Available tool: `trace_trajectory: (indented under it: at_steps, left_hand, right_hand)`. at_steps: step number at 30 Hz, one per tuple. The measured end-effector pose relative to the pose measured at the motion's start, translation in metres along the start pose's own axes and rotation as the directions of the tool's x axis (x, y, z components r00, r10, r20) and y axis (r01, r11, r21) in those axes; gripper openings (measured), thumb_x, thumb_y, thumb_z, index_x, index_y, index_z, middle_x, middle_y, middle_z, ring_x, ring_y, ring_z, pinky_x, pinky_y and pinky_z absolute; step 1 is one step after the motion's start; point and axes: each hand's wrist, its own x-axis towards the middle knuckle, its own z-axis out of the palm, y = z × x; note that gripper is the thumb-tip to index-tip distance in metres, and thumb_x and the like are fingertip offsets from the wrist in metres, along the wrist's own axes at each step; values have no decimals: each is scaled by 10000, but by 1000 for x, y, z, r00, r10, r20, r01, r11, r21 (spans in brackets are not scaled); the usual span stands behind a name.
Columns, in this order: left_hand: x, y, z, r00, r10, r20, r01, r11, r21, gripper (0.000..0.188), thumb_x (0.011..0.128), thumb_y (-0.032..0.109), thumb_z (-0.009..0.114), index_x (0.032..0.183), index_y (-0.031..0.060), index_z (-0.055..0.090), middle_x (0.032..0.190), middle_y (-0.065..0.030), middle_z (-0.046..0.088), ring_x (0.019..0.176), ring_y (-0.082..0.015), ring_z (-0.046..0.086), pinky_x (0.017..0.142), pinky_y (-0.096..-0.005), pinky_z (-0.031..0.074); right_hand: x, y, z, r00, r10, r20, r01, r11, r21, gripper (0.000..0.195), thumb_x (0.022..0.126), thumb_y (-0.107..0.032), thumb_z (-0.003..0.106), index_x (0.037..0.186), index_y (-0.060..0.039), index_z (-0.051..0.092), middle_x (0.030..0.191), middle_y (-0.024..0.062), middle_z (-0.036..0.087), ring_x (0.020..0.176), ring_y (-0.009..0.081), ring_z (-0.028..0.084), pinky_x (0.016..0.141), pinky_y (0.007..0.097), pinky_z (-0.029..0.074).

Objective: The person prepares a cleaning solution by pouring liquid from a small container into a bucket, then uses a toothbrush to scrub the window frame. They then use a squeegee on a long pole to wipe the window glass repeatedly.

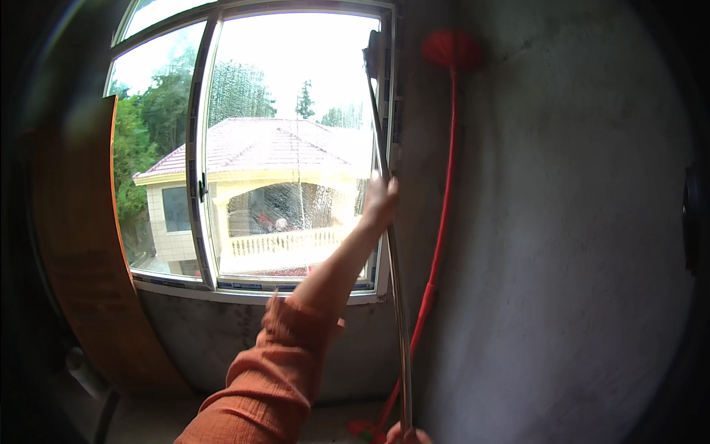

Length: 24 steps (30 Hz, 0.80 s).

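Observation:
My left hand (381,194), at the end of an orange-sleeved arm, grips the upper part of a long metal pole (398,288). At the bottom edge my right hand (407,434) is closed around the pole's lower part and only partly shows. The dark head (375,54) of this long-handled window-cleaning tool is at the upper right corner of the sliding window (299,166), by the frame's right side. Against the bright glass its exact type is hard to make out. Wet streaks and drops mark parts of the pane.
Close right of the pole, a red pole (444,222) with a round red head leans by the bare grey wall (566,222). An orange-brown board (83,250) stands at the left, overlapping the window's edge. Outside is a tile-roofed house (277,144).

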Motion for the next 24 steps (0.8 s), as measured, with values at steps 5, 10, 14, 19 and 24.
trace_trajectory:
  at_steps: [5,10,14,19,24]
  left_hand:
    - [-29,18,6,998,-25,-62,6,957,-290,226,911,206,503,827,7,568,554,-43,498,424,-136,490,378,-294,394]
    - [37,95,-7,998,-60,-19,50,943,-328,178,888,163,507,767,34,526,565,-60,504,414,-144,479,368,-297,387]
    - [47,121,14,996,-82,-19,65,885,-461,102,871,136,510,869,34,497,695,-106,551,491,-147,522,381,-319,396]
    - [29,162,51,973,-225,-59,194,924,-330,311,869,167,538,1110,2,431,1002,-253,621,963,-365,638,801,-436,530]
    - [29,191,26,967,-253,26,240,876,-418,301,877,135,524,1115,-14,419,1019,-233,620,938,-327,653,750,-394,559]
  right_hand:
    - [-23,58,-33,993,52,-102,-47,998,50,502,867,-610,479,879,-110,519,484,-71,322,365,32,237,333,217,195]
    - [-13,-57,23,1000,-14,26,16,998,-65,498,884,-608,446,941,-116,501,485,-72,273,361,32,203,320,209,174]
    - [-41,-107,59,993,-5,-118,-14,987,-158,455,897,-538,499,1040,-106,490,572,-43,371,393,41,284,323,197,234]
    - [-86,-116,57,634,-730,-257,-116,238,-964,205,958,-245,470,982,-63,562,593,-63,417,480,42,367,427,208,322]
    - [-98,-158,73,691,-637,-341,-165,320,-933,254,983,-327,452,973,-83,523,560,-81,348,438,15,326,379,200,262]
